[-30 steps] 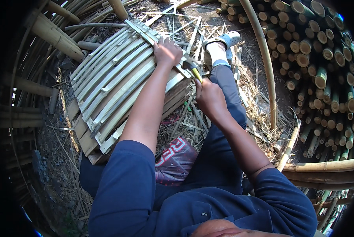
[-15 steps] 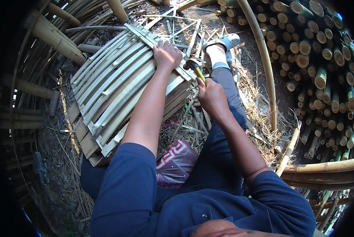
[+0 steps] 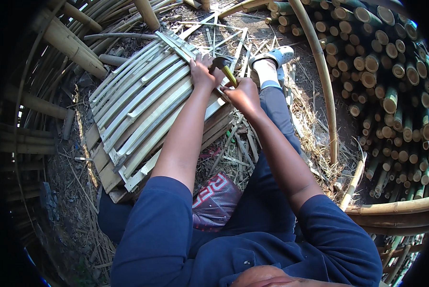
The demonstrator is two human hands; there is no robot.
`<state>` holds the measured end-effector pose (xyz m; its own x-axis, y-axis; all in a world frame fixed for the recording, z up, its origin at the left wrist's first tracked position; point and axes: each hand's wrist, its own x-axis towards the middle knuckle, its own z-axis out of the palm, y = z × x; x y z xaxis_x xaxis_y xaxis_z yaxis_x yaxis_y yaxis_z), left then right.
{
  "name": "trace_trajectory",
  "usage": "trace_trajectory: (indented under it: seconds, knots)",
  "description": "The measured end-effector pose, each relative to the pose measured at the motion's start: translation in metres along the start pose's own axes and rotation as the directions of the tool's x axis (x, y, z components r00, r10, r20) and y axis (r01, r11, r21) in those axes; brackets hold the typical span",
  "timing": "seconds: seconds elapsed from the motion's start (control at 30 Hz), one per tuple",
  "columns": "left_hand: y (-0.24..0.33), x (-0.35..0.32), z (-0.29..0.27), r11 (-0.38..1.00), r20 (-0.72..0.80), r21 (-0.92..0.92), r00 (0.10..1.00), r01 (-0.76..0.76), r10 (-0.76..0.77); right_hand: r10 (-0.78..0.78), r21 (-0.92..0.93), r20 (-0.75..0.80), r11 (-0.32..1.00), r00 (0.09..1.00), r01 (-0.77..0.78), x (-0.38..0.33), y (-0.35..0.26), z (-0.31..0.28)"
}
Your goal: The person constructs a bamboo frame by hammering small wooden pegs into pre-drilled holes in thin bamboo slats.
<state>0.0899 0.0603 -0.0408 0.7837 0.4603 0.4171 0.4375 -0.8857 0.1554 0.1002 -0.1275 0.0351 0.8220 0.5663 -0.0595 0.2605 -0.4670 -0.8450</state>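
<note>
A panel of pale split-bamboo slats point(image 3: 142, 98) lies to my left, its slats side by side over a wooden base. Across their far ends runs a flat bamboo crosspiece point(image 3: 175, 46). My left hand point(image 3: 205, 72) is on the crosspiece near its right end, fingers bent over the far edge; the fingertips are partly hidden. My right hand point(image 3: 243, 97) is wrapped round the yellow-green handle of a hammer point(image 3: 229, 75). The dark hammer head is raised right beside my left hand and covers part of its fingers. I cannot make out any nail.
Cut bamboo poles point(image 3: 386, 91) are stacked at the right, behind an upright bent pole point(image 3: 322, 79). My outstretched leg ends in a grey clog point(image 3: 277, 56). Bamboo scraps and shavings point(image 3: 236, 148) litter the ground. Thick bamboo posts point(image 3: 73, 45) stand at the far left.
The hammer and my right hand have moved left and a little away from me, so the head is now beside my left hand. The left hand stays on the crosspiece. The whole view has shifted slightly.
</note>
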Motion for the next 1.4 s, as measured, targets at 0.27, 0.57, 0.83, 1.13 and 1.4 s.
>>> trace_trajectory:
  seconds: [0.27,0.57,0.83,1.13,1.4]
  knots:
    - [0.023,-0.002,-0.024,0.991,0.109,-0.075,0.989,0.111,-0.103,0.046,-0.029,0.03,0.999,0.998,-0.045,0.007,0.012,-0.003]
    - [0.008,0.001,-0.002,1.0,0.072,0.002,0.997,0.029,-0.029,-0.019,0.101,0.055,0.995,0.998,0.013,0.006,0.026,-0.004]
    - [0.011,0.002,-0.014,1.0,0.085,0.028,0.996,0.006,-0.008,-0.011,0.109,0.132,0.994,0.991,-0.003,0.005,0.028,-0.012]
    - [0.033,0.007,-0.046,0.989,0.287,0.074,0.947,0.129,-0.145,-0.189,-0.107,-0.129,0.979,0.974,0.175,-0.05,0.013,-0.043]
    - [0.028,0.008,-0.03,0.992,0.15,0.059,0.982,0.108,-0.116,-0.14,-0.323,-0.056,0.94,0.989,0.114,-0.09,0.013,-0.053]
